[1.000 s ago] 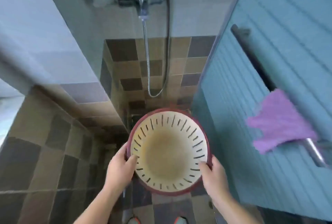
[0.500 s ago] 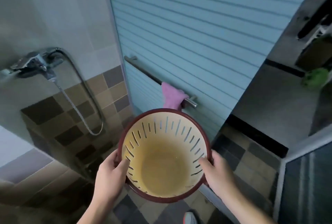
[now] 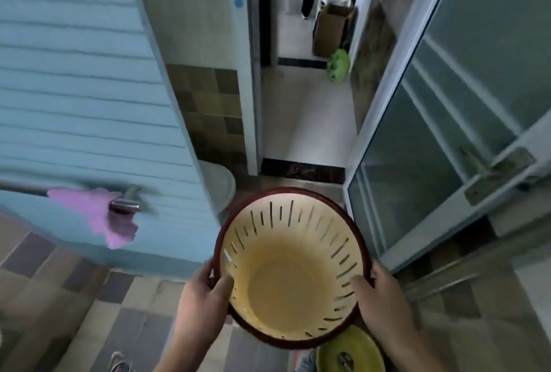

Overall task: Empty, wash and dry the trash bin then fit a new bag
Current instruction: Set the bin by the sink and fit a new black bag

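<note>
1. Far left: pink cloth (image 3: 98, 216) draped over a metal rail (image 3: 125, 206) on the blue slatted door (image 3: 74, 88).
2. Left hand (image 3: 198, 304) grips the trash bin (image 3: 292, 276) rim, thumb inside, fingers wrapped outside.
3. Centre: I see the bin held upright above the tiled floor (image 3: 98, 312), mouth toward camera, interior empty, slotted walls.
4. Right hand (image 3: 384, 301) holds the opposite rim, thumb hooked inside.
5. Below right: yellow-green basin (image 3: 357, 347), partly under the bin.
6. Far right: glass door (image 3: 432, 133), ajar.

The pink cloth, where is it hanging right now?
In the head view the pink cloth hangs at the left, draped over the metal rail on the blue ribbed door, left of the trash bin.
</note>
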